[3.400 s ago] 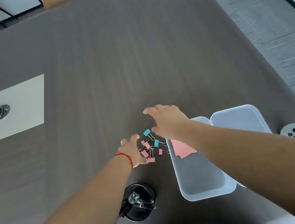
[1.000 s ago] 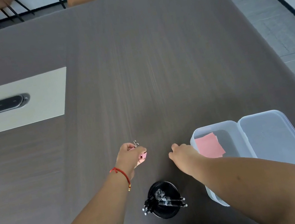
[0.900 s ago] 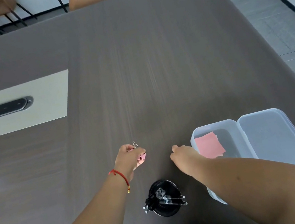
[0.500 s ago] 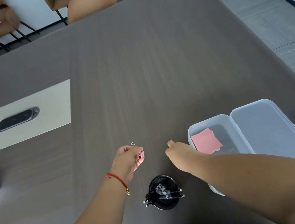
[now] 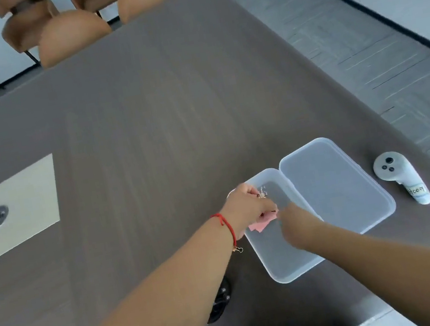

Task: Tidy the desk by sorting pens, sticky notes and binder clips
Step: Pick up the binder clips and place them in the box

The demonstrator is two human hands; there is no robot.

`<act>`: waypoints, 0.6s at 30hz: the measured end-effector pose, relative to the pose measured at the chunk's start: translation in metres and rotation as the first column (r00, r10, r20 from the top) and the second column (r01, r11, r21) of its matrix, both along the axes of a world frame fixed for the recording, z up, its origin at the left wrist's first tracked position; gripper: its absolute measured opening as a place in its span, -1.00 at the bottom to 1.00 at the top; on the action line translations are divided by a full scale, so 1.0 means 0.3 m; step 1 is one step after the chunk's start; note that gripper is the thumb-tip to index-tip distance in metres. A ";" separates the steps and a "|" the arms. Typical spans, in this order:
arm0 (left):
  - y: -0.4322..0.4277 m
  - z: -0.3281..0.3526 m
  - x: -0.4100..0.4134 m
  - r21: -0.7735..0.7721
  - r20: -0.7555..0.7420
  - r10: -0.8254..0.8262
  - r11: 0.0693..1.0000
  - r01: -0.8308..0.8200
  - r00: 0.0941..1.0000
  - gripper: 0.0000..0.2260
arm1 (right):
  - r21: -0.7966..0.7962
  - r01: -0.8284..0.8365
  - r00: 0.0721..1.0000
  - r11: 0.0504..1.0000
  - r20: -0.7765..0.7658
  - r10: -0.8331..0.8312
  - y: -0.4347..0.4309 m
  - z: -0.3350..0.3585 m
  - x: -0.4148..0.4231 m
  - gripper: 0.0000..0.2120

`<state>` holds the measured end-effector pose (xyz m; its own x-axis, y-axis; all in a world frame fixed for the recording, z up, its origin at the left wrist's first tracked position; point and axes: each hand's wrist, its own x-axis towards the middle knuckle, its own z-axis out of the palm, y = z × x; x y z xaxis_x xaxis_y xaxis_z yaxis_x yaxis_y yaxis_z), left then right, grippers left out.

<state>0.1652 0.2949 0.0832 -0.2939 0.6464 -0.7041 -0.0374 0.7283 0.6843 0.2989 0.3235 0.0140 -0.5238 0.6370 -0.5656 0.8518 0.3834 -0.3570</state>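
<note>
Holding my left hand (image 5: 247, 208) closed over the near-left corner of the open translucent plastic box (image 5: 288, 259), I have a bunch of binder clips (image 5: 262, 194) clamped in the fist; only their wire handles poke out above the knuckles, so I cannot count them. My right hand (image 5: 296, 224) sits just beside the left, inside the box, fingers curled; whether it grips anything I cannot tell, since the motion blurs it. Pink square sticky notes (image 5: 259, 225) lie on the box floor directly under my left hand. The box's hinged lid (image 5: 335, 184) lies flat to the right of both hands. The round black pen cup (image 5: 221, 302) stands on the grey wood-grain table (image 5: 133, 148) near my body, mostly hidden beneath my left forearm.

I judge this to be the drop of the clips into the box. The risk is release from this height near the rim: clips could bounce off the wall and scatter onto the table left of my hand. My left forearm passes right above the pen cup, so drawing back low could tip it. Clips landing on the notes may also crease them.

To the right of the lid lies a white handheld controller (image 5: 400, 179) with a handwritten label near its base; the writing is too blurred for me to read with confidence.
</note>
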 end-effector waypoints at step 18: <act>0.070 -0.370 0.085 -0.439 -0.609 -0.693 0.700 0.564 0.387 -0.75 | -0.071 -0.052 0.991 0.996 0.119 0.061 -0.058 -0.148 0.077 -0.62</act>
